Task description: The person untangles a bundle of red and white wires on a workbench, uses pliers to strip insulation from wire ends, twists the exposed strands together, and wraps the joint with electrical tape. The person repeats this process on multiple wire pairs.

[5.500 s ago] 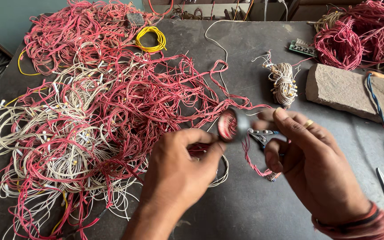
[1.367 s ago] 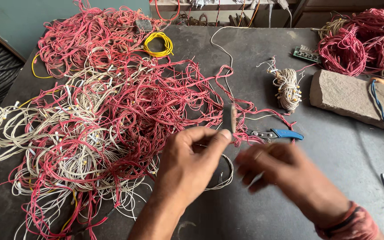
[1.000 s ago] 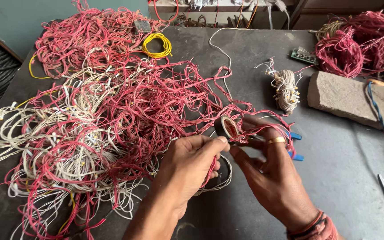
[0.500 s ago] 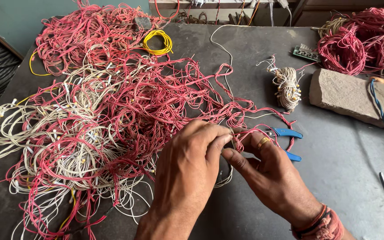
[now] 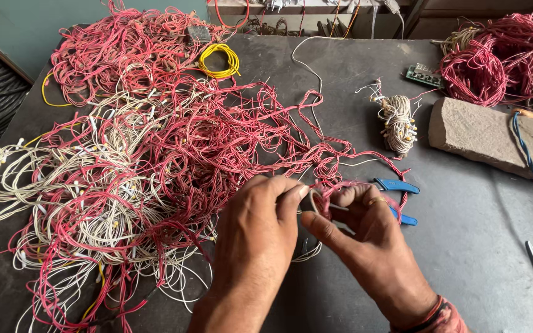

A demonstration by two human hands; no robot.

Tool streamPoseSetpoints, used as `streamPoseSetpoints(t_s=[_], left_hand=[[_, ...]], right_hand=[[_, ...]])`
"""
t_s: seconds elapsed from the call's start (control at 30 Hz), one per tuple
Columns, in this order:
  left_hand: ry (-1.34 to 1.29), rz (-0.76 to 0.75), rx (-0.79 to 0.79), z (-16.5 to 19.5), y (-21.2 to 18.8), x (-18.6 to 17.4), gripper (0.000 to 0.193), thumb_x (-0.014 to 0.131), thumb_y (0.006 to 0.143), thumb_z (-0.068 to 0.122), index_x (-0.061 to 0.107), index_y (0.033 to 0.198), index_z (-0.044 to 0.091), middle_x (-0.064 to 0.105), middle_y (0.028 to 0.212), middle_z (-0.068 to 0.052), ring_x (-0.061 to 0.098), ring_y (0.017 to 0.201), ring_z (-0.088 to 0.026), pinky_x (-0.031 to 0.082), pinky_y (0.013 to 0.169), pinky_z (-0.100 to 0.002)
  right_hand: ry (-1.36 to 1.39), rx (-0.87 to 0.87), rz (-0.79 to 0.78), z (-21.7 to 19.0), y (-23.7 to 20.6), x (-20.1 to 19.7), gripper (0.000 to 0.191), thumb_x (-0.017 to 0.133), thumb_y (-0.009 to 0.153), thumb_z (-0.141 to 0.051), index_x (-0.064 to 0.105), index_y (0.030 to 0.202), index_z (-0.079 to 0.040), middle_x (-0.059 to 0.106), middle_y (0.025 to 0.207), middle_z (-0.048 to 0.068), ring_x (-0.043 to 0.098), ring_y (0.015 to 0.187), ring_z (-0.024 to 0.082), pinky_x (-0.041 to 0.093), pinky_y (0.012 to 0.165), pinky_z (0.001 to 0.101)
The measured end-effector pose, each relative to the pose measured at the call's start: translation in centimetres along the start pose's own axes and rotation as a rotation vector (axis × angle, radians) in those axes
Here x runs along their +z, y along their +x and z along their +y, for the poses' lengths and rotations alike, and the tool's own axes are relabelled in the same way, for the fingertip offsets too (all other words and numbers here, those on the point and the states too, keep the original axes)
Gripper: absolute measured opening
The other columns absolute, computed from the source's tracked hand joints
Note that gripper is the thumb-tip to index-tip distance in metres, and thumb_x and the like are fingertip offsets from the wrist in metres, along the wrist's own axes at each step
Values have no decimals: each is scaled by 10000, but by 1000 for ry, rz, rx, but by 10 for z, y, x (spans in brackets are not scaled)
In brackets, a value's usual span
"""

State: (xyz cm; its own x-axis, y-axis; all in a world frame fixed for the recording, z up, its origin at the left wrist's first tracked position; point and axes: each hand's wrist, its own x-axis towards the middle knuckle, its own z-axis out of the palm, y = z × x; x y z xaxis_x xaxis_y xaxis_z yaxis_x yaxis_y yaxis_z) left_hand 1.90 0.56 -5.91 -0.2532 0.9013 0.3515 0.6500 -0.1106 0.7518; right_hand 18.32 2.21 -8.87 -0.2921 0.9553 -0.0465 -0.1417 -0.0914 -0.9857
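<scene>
While working just in from the middle of the tabletop's (image 5: 482, 259) near edge, pinching a small coil of red wire (image 5: 327, 198) with left hand (image 5: 260, 231) thumb and forefinger, clenching its other side in right hand (image 5: 371, 246). Seemingly mid-winding. Calls next for a firm pinch and slack from the tangled wire heap (image 5: 155, 154) on the left. Just beyond, blue-handled pliers (image 5: 397, 185); further toward the far edge, pale wire bundle (image 5: 397, 123).
</scene>
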Motion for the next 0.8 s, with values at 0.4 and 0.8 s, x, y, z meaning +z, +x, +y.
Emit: streamPoseSetpoints(t_s=[0.4,0.8], left_hand=[[-82,-98,-217,10,-10,13,145,740,874,218,692,880,82,748,880,-85,715,804,-287,535,720,-428],[-11,63,70,-7,-23,32,125,678,949,133,604,888,53,702,829,-109,676,807,-335,507,724,-467]], right_hand=[[-121,336,3,-17,0,-2,362,442,995,-351,500,836,-32,557,737,91,529,595,197,421,558,341],[-68,407,218,-16,-14,24,190,539,907,-249,586,845,-76,399,602,-19,320,476,88,276,434,287]])
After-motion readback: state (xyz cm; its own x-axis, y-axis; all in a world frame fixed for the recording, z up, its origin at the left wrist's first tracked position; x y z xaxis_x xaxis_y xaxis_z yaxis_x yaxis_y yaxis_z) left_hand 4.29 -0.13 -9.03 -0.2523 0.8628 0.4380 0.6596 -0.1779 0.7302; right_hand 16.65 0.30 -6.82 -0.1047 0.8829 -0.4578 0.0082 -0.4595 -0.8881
